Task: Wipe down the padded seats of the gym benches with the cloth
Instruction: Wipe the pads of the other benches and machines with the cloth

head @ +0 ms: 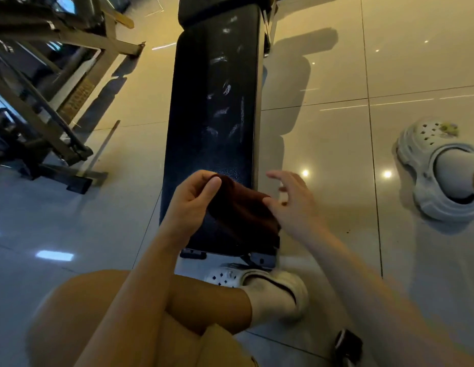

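A long black padded bench seat (217,107) runs away from me down the middle of the view, with pale smears on its surface. A dark brown cloth (241,210) hangs over the near end of the seat. My left hand (193,200) pinches the cloth's upper left corner between thumb and fingers. My right hand (291,202) is at the cloth's right edge with its fingers spread; the thumb touches the cloth.
A metal gym machine frame (50,83) stands on the left. The floor is glossy tile (336,75). My bent knee (140,308) and white clog (259,284) are by the bench's near foot; my other clog (439,170) is at the right.
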The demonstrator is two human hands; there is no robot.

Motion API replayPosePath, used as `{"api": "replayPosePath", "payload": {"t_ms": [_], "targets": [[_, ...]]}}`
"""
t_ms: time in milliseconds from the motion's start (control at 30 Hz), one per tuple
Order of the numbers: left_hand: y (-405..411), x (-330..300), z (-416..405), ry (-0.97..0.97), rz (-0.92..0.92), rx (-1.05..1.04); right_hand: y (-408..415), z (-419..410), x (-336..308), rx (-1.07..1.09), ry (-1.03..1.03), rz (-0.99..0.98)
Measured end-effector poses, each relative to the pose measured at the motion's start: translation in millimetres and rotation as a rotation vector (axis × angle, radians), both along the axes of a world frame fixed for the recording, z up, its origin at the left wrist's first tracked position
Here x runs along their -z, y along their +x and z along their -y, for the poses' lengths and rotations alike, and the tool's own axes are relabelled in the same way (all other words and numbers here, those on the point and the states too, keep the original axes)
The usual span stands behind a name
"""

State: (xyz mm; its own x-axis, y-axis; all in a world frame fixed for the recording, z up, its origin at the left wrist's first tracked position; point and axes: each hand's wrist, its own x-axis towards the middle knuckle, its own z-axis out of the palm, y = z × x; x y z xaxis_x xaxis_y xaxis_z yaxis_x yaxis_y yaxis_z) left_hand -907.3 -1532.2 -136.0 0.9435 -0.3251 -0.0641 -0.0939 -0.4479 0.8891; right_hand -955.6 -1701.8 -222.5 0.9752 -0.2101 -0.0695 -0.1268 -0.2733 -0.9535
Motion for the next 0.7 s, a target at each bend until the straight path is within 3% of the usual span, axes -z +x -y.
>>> {"api": "replayPosePath", "payload": {"t_ms": [67,133,300,533,700], "targets": [[-0.7,-17.3,3.2,-0.051,0.009,0.122,17.8,18.3,-5.2,-0.215,-0.224,0.020],[-0.7,-34.7,7.5,-0.054,0.038,0.195,31.5,22.7,-9.0,-0.366,-0.266,0.076],[4.8,-67.8,5.1,-0.054,0.141,0.051,30.8,37.5,-34.8,-0.294,-0.189,-0.096],[7.4,-70.7,-21.3,-0.080,0.034,-0.092,28.5,58.5,-97.8,-0.187,-0.383,0.076],[4.6,-49.0,-47.0,0.154,0.034,-0.153,25.3,64.9,-121.7,-0.353,-0.501,-0.015]]}}
